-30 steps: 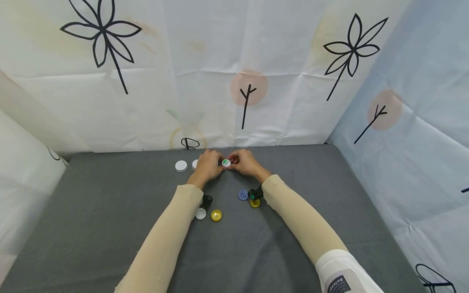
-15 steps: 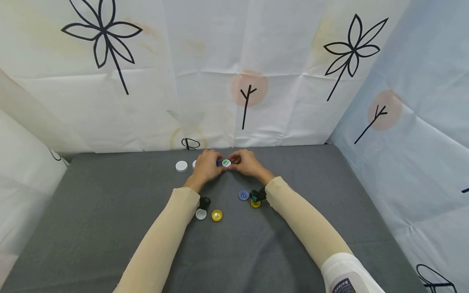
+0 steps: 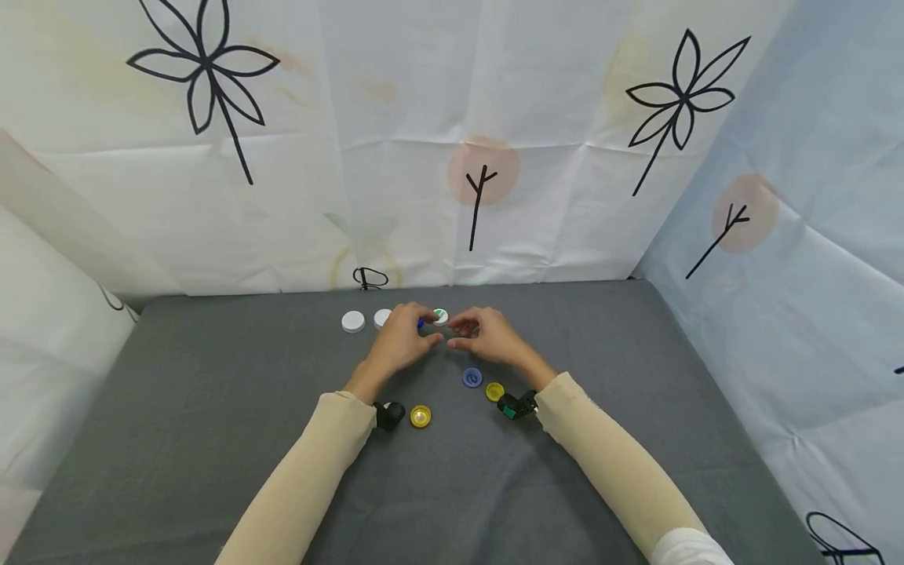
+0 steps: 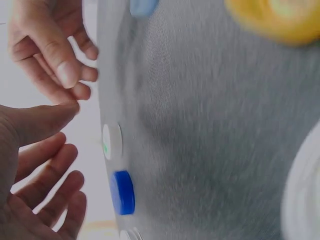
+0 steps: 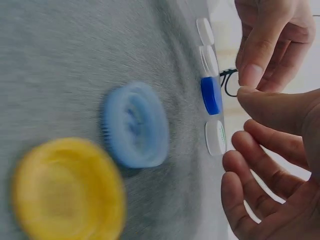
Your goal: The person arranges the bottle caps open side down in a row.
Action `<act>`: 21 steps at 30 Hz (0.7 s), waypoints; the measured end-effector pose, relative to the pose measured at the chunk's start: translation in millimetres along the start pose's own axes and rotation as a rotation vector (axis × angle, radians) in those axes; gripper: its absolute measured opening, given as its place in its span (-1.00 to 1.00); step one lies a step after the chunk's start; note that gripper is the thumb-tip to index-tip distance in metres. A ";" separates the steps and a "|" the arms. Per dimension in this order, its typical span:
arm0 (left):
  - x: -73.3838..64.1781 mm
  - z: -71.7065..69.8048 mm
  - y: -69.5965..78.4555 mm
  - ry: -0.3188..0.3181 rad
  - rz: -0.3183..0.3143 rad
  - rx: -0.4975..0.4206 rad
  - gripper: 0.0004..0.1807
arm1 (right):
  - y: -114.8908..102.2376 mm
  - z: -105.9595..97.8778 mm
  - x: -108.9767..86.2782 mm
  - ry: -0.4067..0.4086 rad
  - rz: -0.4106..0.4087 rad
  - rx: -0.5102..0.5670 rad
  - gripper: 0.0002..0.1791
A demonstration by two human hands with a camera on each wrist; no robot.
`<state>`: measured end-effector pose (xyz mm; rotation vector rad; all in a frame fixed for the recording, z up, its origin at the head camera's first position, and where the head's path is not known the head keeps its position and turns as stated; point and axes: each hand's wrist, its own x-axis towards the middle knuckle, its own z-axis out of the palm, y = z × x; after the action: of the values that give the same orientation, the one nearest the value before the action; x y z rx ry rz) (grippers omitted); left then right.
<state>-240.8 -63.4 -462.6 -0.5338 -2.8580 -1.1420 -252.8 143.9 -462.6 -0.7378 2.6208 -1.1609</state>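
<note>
Both hands are near the back of the table with relaxed, parted fingers and nothing in them. Between and just beyond the fingertips of my left hand [image 3: 404,337] and right hand [image 3: 490,336] lies a white bottle cap [image 3: 441,316] with a green print. Beside it on the left is a dark blue cap [image 3: 420,322], partly covered by the left fingers in the head view. The right wrist view shows this blue cap [image 5: 211,95] in a row with the printed cap [image 5: 215,138] and two plain white caps [image 5: 205,31].
Nearer me, upturned, lie a light blue cap [image 3: 472,377], a yellow cap [image 3: 494,391] and another yellow cap [image 3: 420,417]. A white cap [image 4: 305,195] shows at the left wrist view's edge. Grey cloth [image 3: 212,439] covers the table; a printed curtain [image 3: 395,157] hangs behind.
The fingers of both hands have let go of the green-printed white cap, which stays at the back. Both hands have drawn back slightly toward me.
</note>
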 end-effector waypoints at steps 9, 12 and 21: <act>-24.6 16.3 14.8 -0.087 -0.039 -0.129 -0.66 | 4.5 -1.2 -47.0 -0.013 0.026 0.005 -0.61; -31.6 21.4 19.6 -0.135 -0.059 -0.178 -0.66 | 4.4 -0.5 -59.9 -0.026 0.045 -0.014 -0.60; -38.7 36.8 19.0 -0.170 -0.034 -0.201 -0.69 | 10.8 6.7 -82.8 0.007 0.081 -0.046 -0.54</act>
<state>-194.3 -37.7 -482.4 -0.6197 -2.9187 -1.4686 -183.1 187.9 -477.8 -0.6306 2.6644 -1.0874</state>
